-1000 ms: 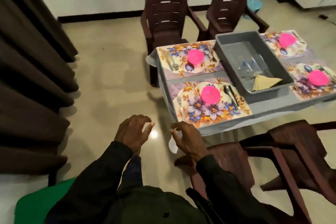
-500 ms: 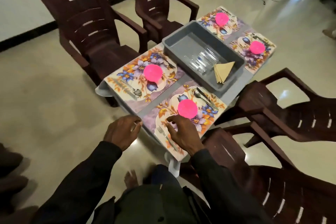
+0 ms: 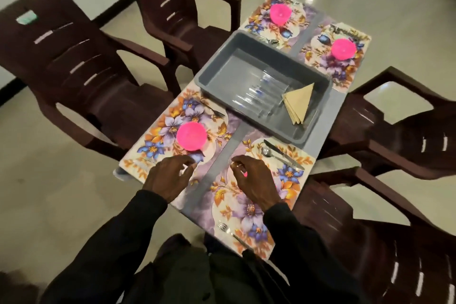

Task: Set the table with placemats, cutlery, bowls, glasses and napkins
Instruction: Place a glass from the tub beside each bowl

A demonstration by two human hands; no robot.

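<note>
Stock as I read it from the head view.

Laid: four floral placemats [image 3: 148, 155] on the tabletop [image 3: 332, 116], two near and two far. Pink bowls [image 3: 191, 136] stand on three of them. A fourth bowl [image 3: 245, 174] shows only as a pink sliver under the right hand, on the near-right mat. Cutlery on the near-right mat: a fork [image 3: 228, 229] at the near edge, and a spoon [image 3: 267, 152] and knife [image 3: 283, 154] side by side at the far edge. The other three mats carry metal pieces too, but they are too blurred for me to count.

Outstanding, by my judgement: glasses and napkins. I see none on any mat.

Container: one grey tub [image 3: 237, 66], mid-tabletop between the near and far mats. Contents:
- clear glasses [image 3: 259, 91] lying on their sides in a row, number uncertain
- a fanned stack of folded tan napkins [image 3: 298, 101] just beside them, toward the right wall

Hands:
- left hand [image 3: 170, 177]: fingers loosely curled, holding nothing, over the near part of the near-left mat
- right hand [image 3: 254, 180]: fingers curled above the hidden bowl; I cannot tell whether it grips or merely hovers
</note>
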